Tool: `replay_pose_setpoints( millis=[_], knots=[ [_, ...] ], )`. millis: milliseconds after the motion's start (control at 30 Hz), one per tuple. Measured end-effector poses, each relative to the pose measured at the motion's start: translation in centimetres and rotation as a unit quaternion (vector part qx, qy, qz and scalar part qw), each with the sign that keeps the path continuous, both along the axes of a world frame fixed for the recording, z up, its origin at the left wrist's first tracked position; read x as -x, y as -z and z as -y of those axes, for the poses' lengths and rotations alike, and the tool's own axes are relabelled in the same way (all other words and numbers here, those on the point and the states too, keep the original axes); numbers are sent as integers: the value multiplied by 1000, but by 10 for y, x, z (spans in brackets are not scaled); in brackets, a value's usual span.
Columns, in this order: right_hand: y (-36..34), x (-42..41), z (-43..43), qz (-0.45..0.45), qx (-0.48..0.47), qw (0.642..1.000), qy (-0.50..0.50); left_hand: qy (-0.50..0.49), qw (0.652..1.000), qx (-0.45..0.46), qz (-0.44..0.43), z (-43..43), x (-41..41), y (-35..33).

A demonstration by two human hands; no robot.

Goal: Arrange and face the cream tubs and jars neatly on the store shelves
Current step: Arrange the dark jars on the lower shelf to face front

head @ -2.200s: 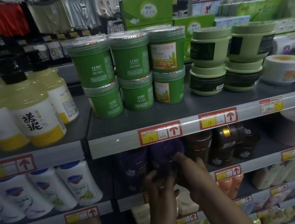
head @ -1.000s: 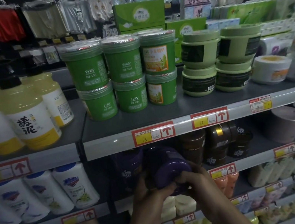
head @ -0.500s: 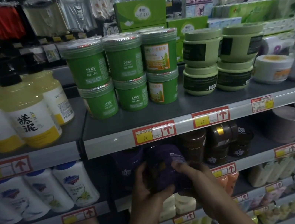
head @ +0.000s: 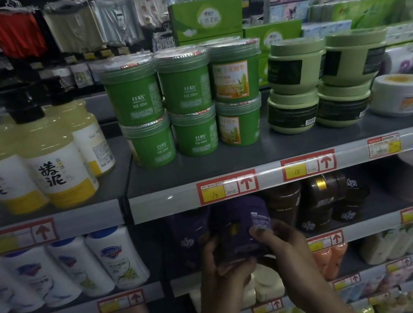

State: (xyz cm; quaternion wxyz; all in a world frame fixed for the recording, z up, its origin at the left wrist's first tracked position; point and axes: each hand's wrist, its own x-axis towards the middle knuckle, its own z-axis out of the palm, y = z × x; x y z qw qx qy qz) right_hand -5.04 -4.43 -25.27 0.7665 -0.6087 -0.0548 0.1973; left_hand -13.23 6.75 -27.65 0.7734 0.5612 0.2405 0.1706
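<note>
Left hand [head: 218, 260] and right hand [head: 279, 239] both kept a closed grip round the purple jar [head: 239, 227], at the lower shelf [head: 370, 228] front. Risk: turning it could've knocked the neighbouring purple jar [head: 189, 238], or it could've slipped off the edge.

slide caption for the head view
Left hand and right hand grip a dark purple plastic jar below stacked green plastic tubs.

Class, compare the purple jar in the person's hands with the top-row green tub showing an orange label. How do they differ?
The purple jar is dark; the green tub is bright with an orange label. The purple jar is gripped by the left hand and right hand; the green tub stands untouched, stacked on another tub on the shelf above. Both are round containers.
</note>
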Motion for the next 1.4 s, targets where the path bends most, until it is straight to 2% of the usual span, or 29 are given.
replay_pose_setpoints(
  millis=[333,633,833,1400],
  knots=[
    [10,-3,-9,67,19,997,39,-56,995,64,42,6,-9,-1],
    [16,-7,-8,131,15,991,37,-56,994,30,86,9,-17,3],
    [23,-12,-7,142,13,989,28,-53,990,67,108,9,-23,10],
    [31,-15,-14,180,71,981,25,-79,991,19,108,-3,-22,16]
  ],
)
